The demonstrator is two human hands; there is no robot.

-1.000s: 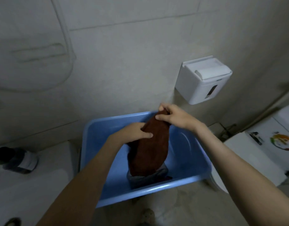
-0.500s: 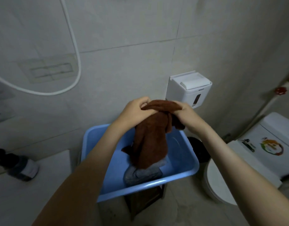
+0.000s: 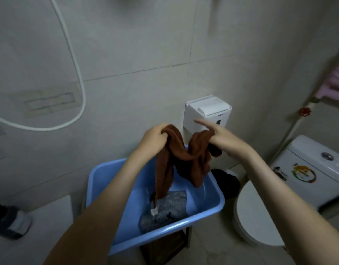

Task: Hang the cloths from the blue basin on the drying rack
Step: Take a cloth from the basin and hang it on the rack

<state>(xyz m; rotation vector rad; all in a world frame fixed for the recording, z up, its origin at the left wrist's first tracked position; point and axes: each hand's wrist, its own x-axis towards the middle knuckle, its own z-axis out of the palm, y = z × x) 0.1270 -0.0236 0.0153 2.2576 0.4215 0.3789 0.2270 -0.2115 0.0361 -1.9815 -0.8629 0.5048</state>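
Two hands are holding a limp brown cloth (image 3: 181, 161), sagging between them over the blue basin (image 3: 165, 235) below: left hand (image 3: 155, 135) gripping, right hand (image 3: 222, 139) pinching its ends; soft, likely light, corners offering best hold.

No text legible. Small label (image 3: 220, 115) on white dispenser (image 3: 201, 119) and stickers (image 3: 303, 174) on toilet tank (image 3: 323, 180) too blurred.

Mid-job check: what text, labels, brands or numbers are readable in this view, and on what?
Nothing reads cleanly.
White dispenser: small dark brand mark on its front, too blurred.
Round sticker on the toilet tank: colourful, lettering unreadable.
Dark sticker beside it: too small.
White tag on the brown cloth: no legible print.
Bottle label: blurred.
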